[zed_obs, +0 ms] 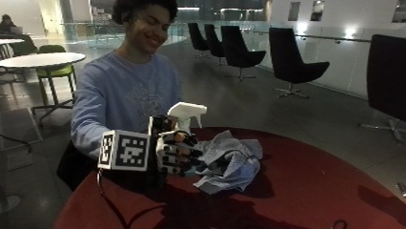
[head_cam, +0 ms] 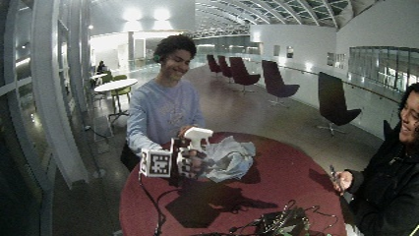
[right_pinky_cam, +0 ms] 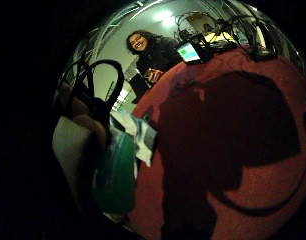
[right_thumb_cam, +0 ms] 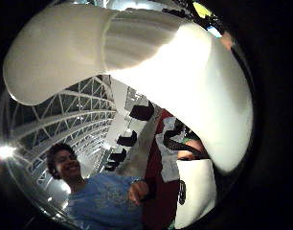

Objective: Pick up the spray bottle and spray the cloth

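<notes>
Spray bottle (zed_obs: 185, 117) lifted above the red table (zed_obs: 304, 181), upright, white trigger head topmost, nozzle pointing toward the cloth side. Green-tinted body shows close against the palm in the little finger side view (right_pinky_cam: 115, 175); the white head fills much of the thumb side view (right_thumb_cam: 151, 62). Gloved right hand (zed_obs: 176, 155) is wrapped round the bottle below the head, fingers curled about it; whether a finger sits on the trigger cannot be told. Cloth (zed_obs: 231, 162), pale blue-grey and crumpled, lies bunched just beside the hand on its nozzle side, appearing to touch the fingers; in the wide view (head_cam: 229, 157) it sits heaped on the table. The bare hand is not made out. Judgement: pickup looks done, the step in hand is aiming and spraying. Next move likely calls for tipping the nozzle down at the cloth and squeezing the trigger. No mist visible.
</notes>
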